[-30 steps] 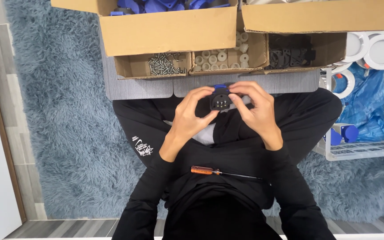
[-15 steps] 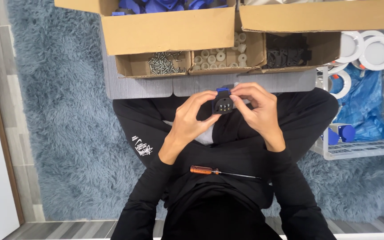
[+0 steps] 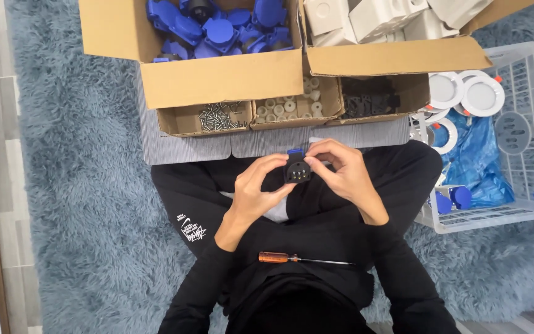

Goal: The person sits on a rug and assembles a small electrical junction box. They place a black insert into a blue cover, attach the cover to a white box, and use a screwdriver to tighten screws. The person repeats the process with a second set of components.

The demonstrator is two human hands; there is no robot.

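Two hands meet over the lap, head view. Left hand (image 3: 256, 188) and right hand (image 3: 340, 174) pinch one black socket insert (image 3: 296, 169) between them; fingers of both are pressed onto its sides, thumbs near the face. Insert sits upright toward the camera, small metal contacts visible on its face, a blue tab at its top edge. It is held above the crossed legs, just in front of the grey mat (image 3: 186, 148).

Screwdriver (image 3: 301, 260) with orange handle lies across the lap, apart from both hands, untouched.

Beyond the mat: small tray of screws (image 3: 219, 117), tray of pale washers (image 3: 287, 105), tray of black parts (image 3: 366, 99). Behind them, box of blue covers (image 3: 217, 28) and box of white housings (image 3: 372, 18). White basket (image 3: 526, 124) at right.

Judgement on handling: keep the pinch on the rim, fingertips clear of the contacts. Hold the face square to the eye so alignment can be checked. Steady the wrists against the thighs; a small part dropped into the shag rug (image 3: 81, 185) would be hard to find.
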